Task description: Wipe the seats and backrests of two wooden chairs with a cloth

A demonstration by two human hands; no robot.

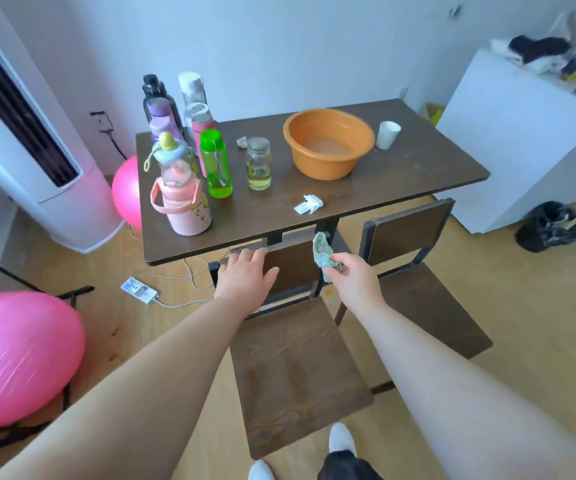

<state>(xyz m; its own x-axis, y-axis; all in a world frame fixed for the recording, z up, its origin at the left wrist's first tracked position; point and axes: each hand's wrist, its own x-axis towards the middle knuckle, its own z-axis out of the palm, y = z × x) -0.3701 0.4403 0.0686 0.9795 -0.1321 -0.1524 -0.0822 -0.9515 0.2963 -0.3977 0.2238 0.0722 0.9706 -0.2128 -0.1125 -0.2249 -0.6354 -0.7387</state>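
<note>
Head view looks down on my two bare arms, which reach forward over the first chair (297, 368), the one directly in front of me and pushed close to the dark wooden table (400, 174). My left hand (245, 275) is flat with straight fingers, holding nothing, and it lies on the upper left part of the backrest (293, 268) of this chair. My right hand (355, 278) has curled fingers and pinches the cloth (323, 252), a light green crumpled one, which stands up from my fingers at the upper right corner of the same backrest; I cannot tell if the cloth touches the wood. The second chair (428, 306) stands just beside the first one, on my right, with nothing on its seat. On the table are an orange basin (328, 143), a white cup (388, 134) next to it, a glass jar (258, 164), a green bottle (215, 164), a pink bottle (184, 206) and a crumpled tissue (309, 204) near the front edge. On the floor at my left is a big pink ball (16, 355)
</note>
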